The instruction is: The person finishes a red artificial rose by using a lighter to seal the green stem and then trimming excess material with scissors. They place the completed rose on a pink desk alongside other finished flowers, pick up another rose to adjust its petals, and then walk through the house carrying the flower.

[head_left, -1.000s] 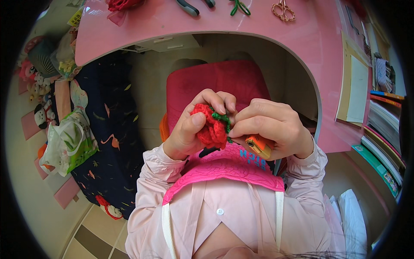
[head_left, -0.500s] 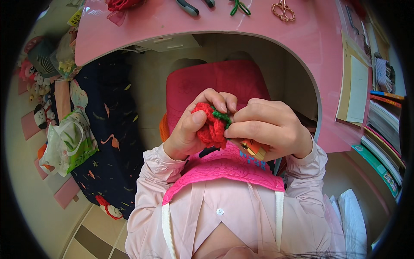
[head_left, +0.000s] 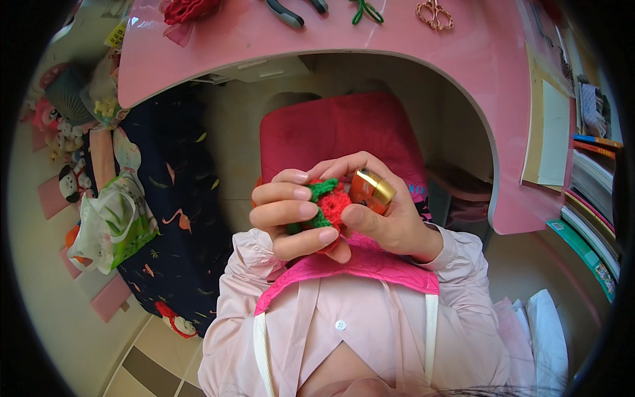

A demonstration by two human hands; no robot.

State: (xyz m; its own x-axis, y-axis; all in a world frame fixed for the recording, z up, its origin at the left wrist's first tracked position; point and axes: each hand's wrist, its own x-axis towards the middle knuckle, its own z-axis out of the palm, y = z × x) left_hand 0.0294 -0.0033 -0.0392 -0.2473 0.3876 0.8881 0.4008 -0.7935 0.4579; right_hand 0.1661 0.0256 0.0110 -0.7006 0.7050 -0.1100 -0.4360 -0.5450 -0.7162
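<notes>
In front of my chest, my left hand is wrapped round a red crocheted flower with green crocheted leaves. The flower's red underside and leaves face up between my fingers. My right hand holds a small orange bottle with a shiny gold cap, tucked between thumb and fingers. Its thumb and fingertips also press the flower from the right. Fingers hide part of the flower and most of the bottle.
Along the far pink table lie a red flower, pliers, a green looped cord and ornate scissors. A red stool seat is beyond my hands. Left stands a plastic bag; right, stacked books.
The flower has been turned so its underside and leaves show. My left fingers now wrap over it. In my right hand the bottle has swung upward, with its gold cap in view.
</notes>
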